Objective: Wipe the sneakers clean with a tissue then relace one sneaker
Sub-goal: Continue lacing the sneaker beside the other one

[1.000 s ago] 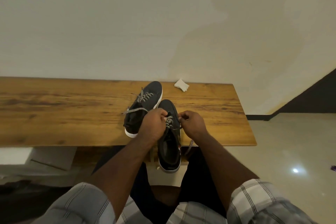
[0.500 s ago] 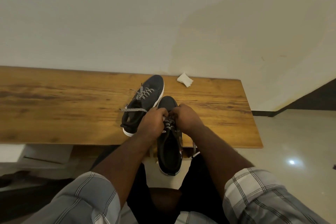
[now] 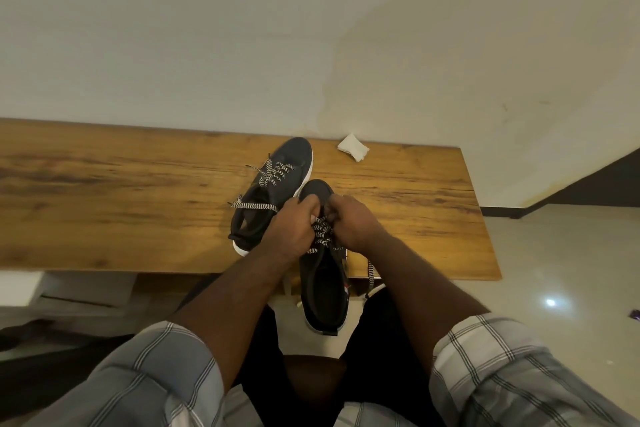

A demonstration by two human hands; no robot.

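In the head view we are curling our left hand point(image 3: 289, 229) and right hand point(image 3: 356, 224) over the near sneaker point(image 3: 323, 291), fingers bent tight and pinching its checkered lace point(image 3: 322, 236) between them. The shoe's toe is resting on the wooden table point(image 3: 121, 204) just beyond our fingertips, its heel overhanging the edge toward us. The second sneaker point(image 3: 273, 191) is lying just left of our left fingers. The tissue point(image 3: 353, 147) is sitting beyond our right fingers, well apart.
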